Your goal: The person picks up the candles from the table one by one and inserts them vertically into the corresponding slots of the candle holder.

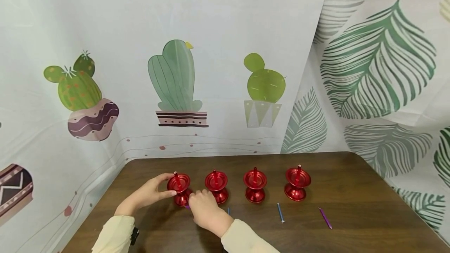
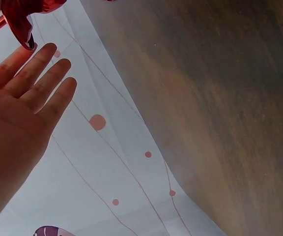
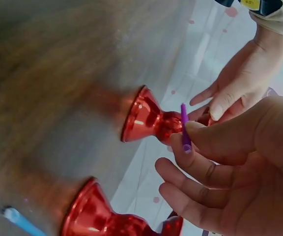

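Left sleeve (image 1: 114, 235): pale yellow, plain fabric, long, ending at wrist. Right sleeve (image 1: 247, 238): matching colour and length. Wrist unit (image 3: 270, 7): dark, compact, worn at left cuff, yellow label (image 3: 251, 4) with small dark marks. Left hand (image 1: 152, 193), right hand (image 1: 208, 211): bare.

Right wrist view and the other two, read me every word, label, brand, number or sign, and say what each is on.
No text can be read in any view.
Yellow label on the dark device at the left sleeve: too small and blurred to read.
Red stands, purple stick, blue sticks: no lettering visible.
Wall covering: printed pictures and patterns, no words visible.
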Demonstrator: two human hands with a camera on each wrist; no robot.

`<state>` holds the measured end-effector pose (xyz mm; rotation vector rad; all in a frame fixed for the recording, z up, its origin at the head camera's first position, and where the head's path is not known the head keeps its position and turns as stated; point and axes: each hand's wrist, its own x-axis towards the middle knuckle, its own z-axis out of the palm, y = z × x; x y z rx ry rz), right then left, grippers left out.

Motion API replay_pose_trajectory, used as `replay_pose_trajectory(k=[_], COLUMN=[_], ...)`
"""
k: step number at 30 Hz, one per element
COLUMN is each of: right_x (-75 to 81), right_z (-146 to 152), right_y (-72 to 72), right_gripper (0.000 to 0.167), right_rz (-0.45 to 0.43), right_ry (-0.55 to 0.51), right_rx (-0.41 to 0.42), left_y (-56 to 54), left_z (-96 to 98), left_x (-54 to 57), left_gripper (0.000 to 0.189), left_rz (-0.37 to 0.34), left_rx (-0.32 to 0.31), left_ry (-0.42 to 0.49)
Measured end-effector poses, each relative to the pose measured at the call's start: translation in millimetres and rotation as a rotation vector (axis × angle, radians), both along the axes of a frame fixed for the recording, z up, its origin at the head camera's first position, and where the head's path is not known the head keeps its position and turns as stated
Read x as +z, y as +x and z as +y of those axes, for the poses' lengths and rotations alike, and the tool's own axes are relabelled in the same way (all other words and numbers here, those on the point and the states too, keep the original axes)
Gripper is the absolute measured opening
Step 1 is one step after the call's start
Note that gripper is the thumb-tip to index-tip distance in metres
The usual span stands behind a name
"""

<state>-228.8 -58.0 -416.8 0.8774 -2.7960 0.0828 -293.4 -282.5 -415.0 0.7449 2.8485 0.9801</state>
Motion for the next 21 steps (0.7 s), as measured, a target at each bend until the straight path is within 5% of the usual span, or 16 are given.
replay_pose_trajectory(k=[9,21], right_x=[17.7,31.2], right_z=[5,-1], right_y=[-9.2,-31.9], right_gripper=[0.024,0.011], right_rz=[0.018,-0.185], right_ry=[-0.121,-0.528], right_rx=[0.038,0.076], left_y=[0.2,-1.0], left_z=[0.3,-0.7], left_x=[1.5,1.5], left_gripper=[0.065,0.062], left_rz=[-0.001,0.034], left_rx=[0.001,-0.03], left_ry=[0.001,-0.005])
